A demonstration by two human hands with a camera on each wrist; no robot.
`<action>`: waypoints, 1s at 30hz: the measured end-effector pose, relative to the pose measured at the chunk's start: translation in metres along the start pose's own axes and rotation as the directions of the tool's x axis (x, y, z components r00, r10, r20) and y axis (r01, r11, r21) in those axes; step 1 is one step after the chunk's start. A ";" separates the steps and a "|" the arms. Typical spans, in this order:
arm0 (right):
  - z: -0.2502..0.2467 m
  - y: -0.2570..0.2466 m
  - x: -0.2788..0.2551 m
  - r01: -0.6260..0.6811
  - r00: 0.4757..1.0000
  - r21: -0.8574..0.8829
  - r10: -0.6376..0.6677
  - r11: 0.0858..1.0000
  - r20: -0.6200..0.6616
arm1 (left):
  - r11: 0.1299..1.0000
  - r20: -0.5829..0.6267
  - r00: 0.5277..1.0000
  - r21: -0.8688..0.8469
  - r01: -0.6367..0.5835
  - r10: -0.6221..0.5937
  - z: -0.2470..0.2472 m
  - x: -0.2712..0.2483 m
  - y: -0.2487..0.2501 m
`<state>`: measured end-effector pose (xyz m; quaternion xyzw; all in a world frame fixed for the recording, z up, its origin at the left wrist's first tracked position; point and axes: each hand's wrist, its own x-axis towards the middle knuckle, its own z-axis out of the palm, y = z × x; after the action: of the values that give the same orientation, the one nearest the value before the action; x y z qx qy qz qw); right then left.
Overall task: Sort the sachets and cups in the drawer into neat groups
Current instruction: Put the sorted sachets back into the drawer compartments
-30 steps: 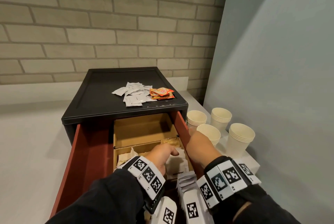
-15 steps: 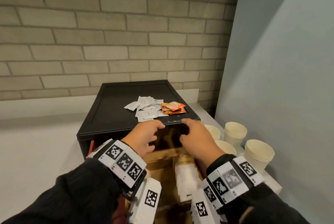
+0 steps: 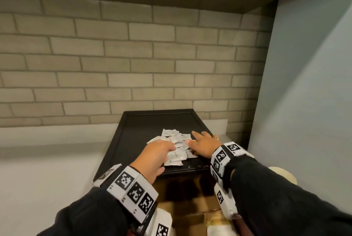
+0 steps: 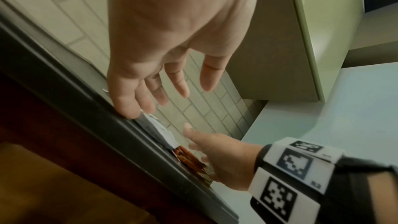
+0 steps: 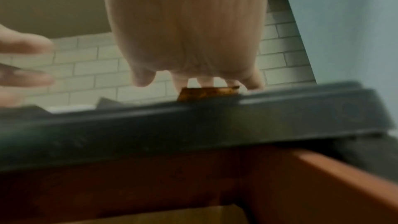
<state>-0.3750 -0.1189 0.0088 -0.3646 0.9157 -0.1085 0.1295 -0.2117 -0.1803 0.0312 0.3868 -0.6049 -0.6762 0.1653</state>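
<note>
A loose pile of white sachets [image 3: 176,143] lies on top of the black drawer unit [image 3: 144,127]. My left hand [image 3: 167,150] hovers over the pile's near left side. In the left wrist view its fingers [image 4: 176,83] are straight and hold nothing, and the thumb touches the unit's rim. My right hand [image 3: 198,140] lies flat with spread fingers at the pile's right, over the orange sachets [image 4: 189,159]. In the right wrist view its fingertips rest on that orange stack [image 5: 208,91]. One paper cup [image 3: 283,175] peeks out beside my right sleeve.
The red drawer [image 5: 323,176] stands pulled out beneath my wrists, with a brown cardboard box [image 3: 190,207] inside. A brick wall is behind the unit, a pale wall close on the right, and white counter [image 3: 47,169] to the left.
Both hands have come up out of the drawer and forward onto the unit's top, reaching the sachet piles. The head view has tilted up, so the cups are mostly out of sight.
</note>
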 end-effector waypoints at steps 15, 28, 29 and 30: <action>-0.002 0.009 -0.025 0.024 0.993 -0.114 -0.011 0.993 0.117 | 0.998 -0.019 1.000 -0.064 -0.007 0.006 -0.002 0.004 -0.009; -0.004 0.004 -0.081 0.211 0.966 -0.108 -0.224 0.972 -0.131 | 0.970 0.058 0.996 -0.231 0.076 -0.064 0.006 -0.031 -0.034; -0.002 0.004 -0.091 0.261 0.944 -0.055 -0.266 0.964 -0.196 | 0.960 0.113 0.990 -0.255 0.113 -0.087 0.006 -0.034 -0.038; 0.001 0.003 -0.102 0.326 0.916 0.012 -0.312 0.945 -0.251 | 0.946 0.182 0.977 -0.283 0.159 -0.110 0.006 -0.038 -0.042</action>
<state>-0.3052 -0.0457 0.0235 -0.4891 0.8497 -0.1970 0.0055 -0.1809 -0.1411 0.0037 0.3413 -0.4805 -0.7983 0.1242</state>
